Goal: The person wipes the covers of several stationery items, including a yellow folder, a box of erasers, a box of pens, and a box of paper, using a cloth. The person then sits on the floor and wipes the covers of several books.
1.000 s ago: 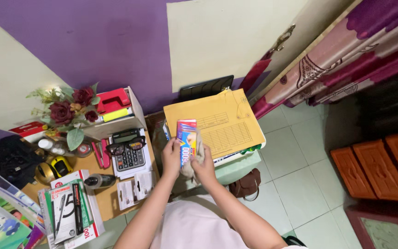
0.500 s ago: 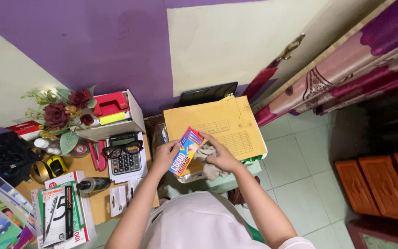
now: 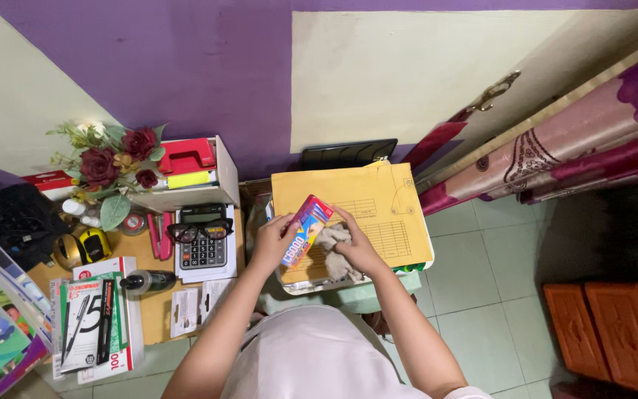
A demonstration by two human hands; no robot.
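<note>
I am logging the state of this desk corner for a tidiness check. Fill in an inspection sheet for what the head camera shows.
Surface: wooden desk, crowded; beside it a stack topped by a yellow envelope.
Job's things: colourful small box held tilted above the envelope; beige cloth against it.
Clutter: calculator with black glasses on top, pink stapler, artificial roses, pen packs, dark bottle lying down.
Hands: left hand grips the box; right hand holds the cloth and touches the box's top.
Cables: nothing seen.
Surroundings: purple and cream wall, patterned curtain, green tiled floor.
</note>
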